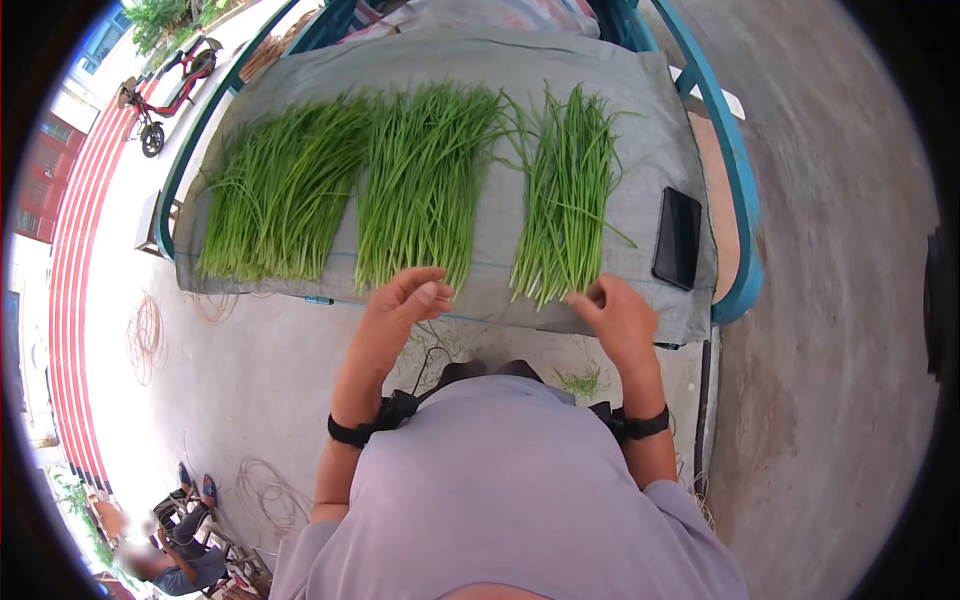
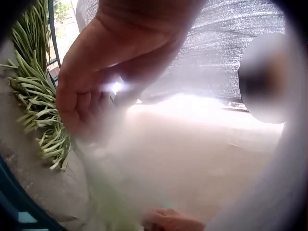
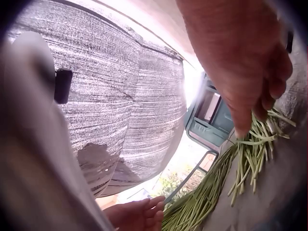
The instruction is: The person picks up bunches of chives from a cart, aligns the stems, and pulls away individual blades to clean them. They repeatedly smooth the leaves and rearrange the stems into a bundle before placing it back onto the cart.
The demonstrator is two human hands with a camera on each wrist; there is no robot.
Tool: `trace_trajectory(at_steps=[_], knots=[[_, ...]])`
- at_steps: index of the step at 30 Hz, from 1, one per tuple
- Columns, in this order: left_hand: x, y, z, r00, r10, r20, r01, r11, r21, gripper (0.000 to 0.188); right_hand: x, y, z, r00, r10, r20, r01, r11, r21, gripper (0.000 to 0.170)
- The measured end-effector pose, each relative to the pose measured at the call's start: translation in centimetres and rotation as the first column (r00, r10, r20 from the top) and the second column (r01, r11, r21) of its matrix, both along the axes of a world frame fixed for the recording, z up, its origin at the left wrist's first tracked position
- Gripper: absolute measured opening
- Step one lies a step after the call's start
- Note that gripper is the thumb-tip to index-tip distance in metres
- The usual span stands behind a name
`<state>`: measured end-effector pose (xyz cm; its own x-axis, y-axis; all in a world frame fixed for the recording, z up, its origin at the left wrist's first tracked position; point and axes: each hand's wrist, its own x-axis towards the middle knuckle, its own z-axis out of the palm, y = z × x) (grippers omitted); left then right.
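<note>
Cut green chives lie in three bundles on a grey cloth [image 1: 495, 225]: a left bundle [image 1: 285, 195], a middle bundle [image 1: 425, 190] and a thinner right bundle [image 1: 570, 190]. My left hand [image 1: 405, 305] is at the cut ends of the middle bundle, fingers loosely bent with nothing seen between them. At the right bundle's lower end is my right hand [image 1: 620, 315], its thumb and forefinger apart. In the right wrist view, the right thumb and bent fingers [image 3: 269, 94] are right at the pale stalk ends [image 3: 255, 154].
A black phone [image 1: 677, 238] lies on the cloth at the right. Teal metal rails [image 1: 735, 200] flank the cloth. Loose trimmings [image 1: 580, 382] are on the ground. A seated person [image 1: 185, 560] is at the lower left, and a red scooter [image 1: 170, 90] stands farther back.
</note>
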<state>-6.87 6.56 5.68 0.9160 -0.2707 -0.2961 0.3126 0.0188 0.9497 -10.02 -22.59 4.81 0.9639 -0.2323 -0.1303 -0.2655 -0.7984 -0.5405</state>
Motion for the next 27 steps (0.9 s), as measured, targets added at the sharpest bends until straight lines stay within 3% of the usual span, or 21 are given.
trace_trajectory(at_steps=[2,5,8,10,13,16,19,23,26,27], knots=[[0.0,-0.7,-0.3,0.998,-0.068,-0.009,0.069,0.997,0.028,0.034,-0.7,-0.1,-0.9,0.994,0.108,0.026,-0.106,0.992,-0.062,0.027],[0.1,-1.7,-0.2,0.99,-0.137,-0.017,0.137,0.989,0.055,0.033,-1.0,-0.6,-2.2,0.993,0.082,0.079,-0.08,0.996,-0.036,0.025],[0.3,-2.9,0.3,0.984,-0.177,0.007,0.176,0.983,0.051,0.031,-1.3,-0.8,-1.8,0.996,0.034,0.088,-0.042,0.995,0.096,0.027],[0.4,-4.0,0.7,0.973,-0.217,0.077,0.213,0.976,0.051,0.03,-1.2,-1.2,-1.7,1.0,0.011,0.003,-0.011,0.95,0.312,0.025],[0.7,-6.2,0.4,0.947,-0.275,0.164,0.262,0.96,0.094,0.033,-1.2,-1.2,-1.1,0.998,0.039,-0.044,-0.004,0.802,0.597,0.022],[1.0,-8.7,1.8,0.705,-0.497,0.506,0.273,0.849,0.454,0.038,-0.7,-0.7,0.8,0.99,0.132,-0.057,-0.046,0.671,0.74,0.019],[0.6,-10.5,0.8,0.589,-0.457,0.667,0.101,0.86,0.5,0.038,-0.2,0.4,2.2,0.978,0.205,-0.019,-0.111,0.601,0.792,0.016],[0.9,-10.1,-0.6,0.58,-0.384,0.719,0.017,0.888,0.46,0.034,-0.4,-0.1,1.6,0.982,0.165,0.095,-0.17,0.534,0.829,0.012],[0.5,-9.6,0.0,0.604,-0.363,0.709,0.026,0.899,0.438,0.031,0.2,1.3,2.5,0.939,0.053,0.341,-0.296,0.632,0.716,0.018],[0.4,-9.4,0.2,0.612,-0.334,0.717,0.035,0.917,0.398,0.031,0.5,2.3,2.5,0.935,0.093,0.341,-0.323,0.62,0.715,0.021]])
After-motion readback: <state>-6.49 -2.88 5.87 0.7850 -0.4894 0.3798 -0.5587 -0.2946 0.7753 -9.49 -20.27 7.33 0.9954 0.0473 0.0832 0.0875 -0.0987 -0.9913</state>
